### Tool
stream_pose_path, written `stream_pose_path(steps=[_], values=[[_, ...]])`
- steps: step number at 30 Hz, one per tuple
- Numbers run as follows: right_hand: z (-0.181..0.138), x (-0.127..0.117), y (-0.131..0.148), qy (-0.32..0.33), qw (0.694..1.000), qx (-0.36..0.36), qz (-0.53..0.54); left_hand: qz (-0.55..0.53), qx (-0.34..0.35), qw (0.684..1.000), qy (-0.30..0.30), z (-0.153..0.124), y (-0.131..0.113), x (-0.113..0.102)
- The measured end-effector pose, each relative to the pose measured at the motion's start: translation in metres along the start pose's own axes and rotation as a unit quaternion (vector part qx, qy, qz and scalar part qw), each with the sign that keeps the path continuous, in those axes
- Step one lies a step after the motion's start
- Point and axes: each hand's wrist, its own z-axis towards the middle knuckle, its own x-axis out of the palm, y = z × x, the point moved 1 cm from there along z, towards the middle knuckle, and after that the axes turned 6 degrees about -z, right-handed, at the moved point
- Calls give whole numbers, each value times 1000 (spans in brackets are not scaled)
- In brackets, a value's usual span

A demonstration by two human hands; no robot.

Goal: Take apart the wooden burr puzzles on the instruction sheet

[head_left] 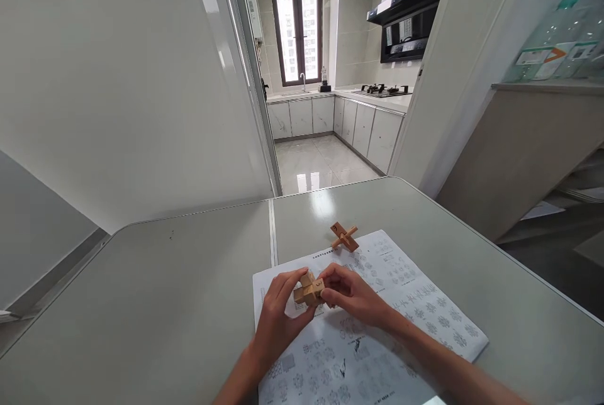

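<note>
Between both hands is a small wooden interlocking puzzle (309, 292) made of crossed blocks, held just above the printed sheet. My left hand (278, 314) grips it from the left, with fingers over the top and thumb underneath. From the right, the fingertips of my right hand (352, 292) pinch its side. Part of the puzzle is hidden behind the fingers. Under the hands lies a white instruction sheet (377, 355) printed with many small puzzle diagrams. Beyond its top edge rests a second wooden puzzle (345, 237), a cross of flat and thin pieces.
The pale grey-green table (189, 292) has a seam running away from me left of the sheet. White panels stand to the left. Plastic bottles (547, 46) are on a ledge at the right. A kitchen with a stove (384, 90) and window shows through the doorway.
</note>
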Motion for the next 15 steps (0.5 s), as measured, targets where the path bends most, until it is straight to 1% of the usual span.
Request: stream_pose_path(steps=[2, 5, 9, 12, 15], values=[[-1, 1, 0, -6, 1000, -4, -6, -6, -6, 1000, 6, -1, 2, 1], [-2, 3, 0, -34, 998, -18, -41, -4, -5, 1000, 15, -2, 3, 2], [-2, 7, 0, -57, 996, -17, -73, 11, 14, 1000, 12, -2, 2, 2], [-3, 8, -1, -73, 995, -5, -70, 32, 39, 999, 1, 0, 0, 0], [-3, 8, -1, -72, 996, 1, -61, 53, 51, 997, -5, 0, -1, 0]])
